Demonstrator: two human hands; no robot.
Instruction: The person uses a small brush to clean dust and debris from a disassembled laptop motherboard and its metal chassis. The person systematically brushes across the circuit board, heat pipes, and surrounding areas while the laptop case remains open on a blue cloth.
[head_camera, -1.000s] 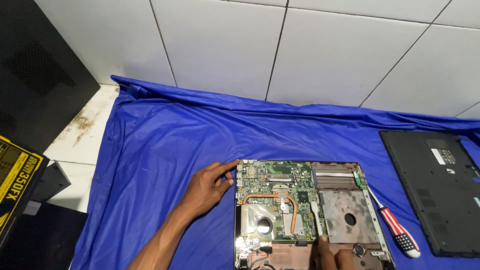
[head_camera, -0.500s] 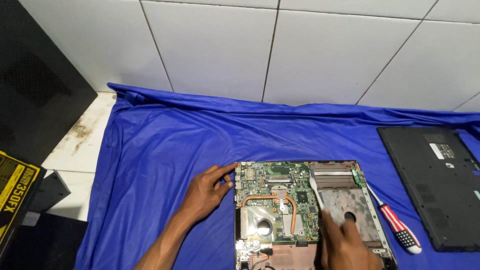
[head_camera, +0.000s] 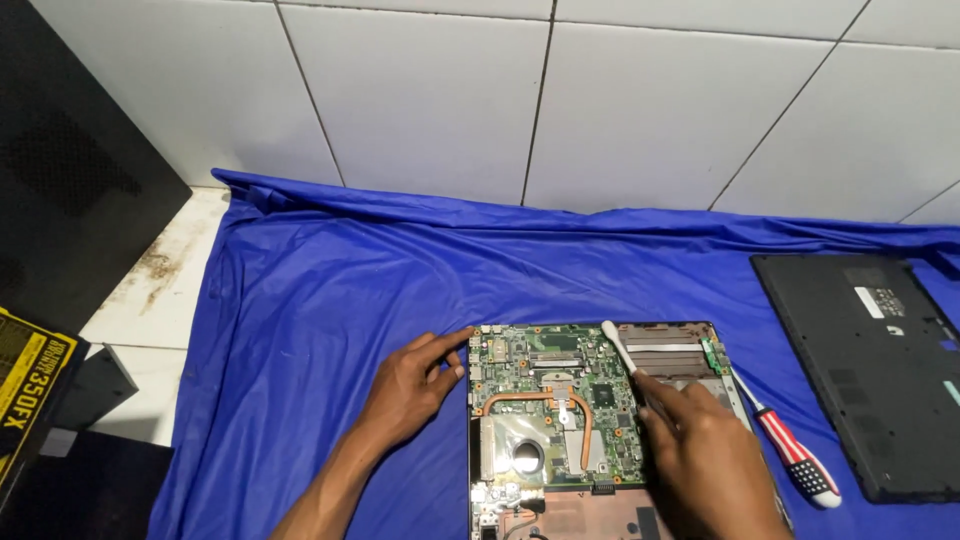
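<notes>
My left hand (head_camera: 415, 385) lies flat w/ fingers spread, tips touching the left edge of the opened laptop base (head_camera: 590, 430) – nothing gripped, just pressing on the rim and the cloth. The base is a flat rectangle: green circuit board studded w/ small chips, a curved copper heat pipe (head_camera: 545, 400) looping over it, a bare metal bay on the right. My right hand (head_camera: 700, 460) is closed around a slim white stick-like tool (head_camera: 620, 350), its pale rounded tip poking up-left over the board near the top edge. The base sits on a wrinkled, shiny blue cloth (head_camera: 330, 290) – lots of open cloth to the left and above. To the right it's tighter: a screwdriver w/ red, white and blue striped handle (head_camera: 795, 460) lies just beside the base, then a matte black laptop cover panel (head_camera: 875, 370) near the frame edge. Glossy white wall tiles (head_camera: 420, 90) stand behind.
</notes>
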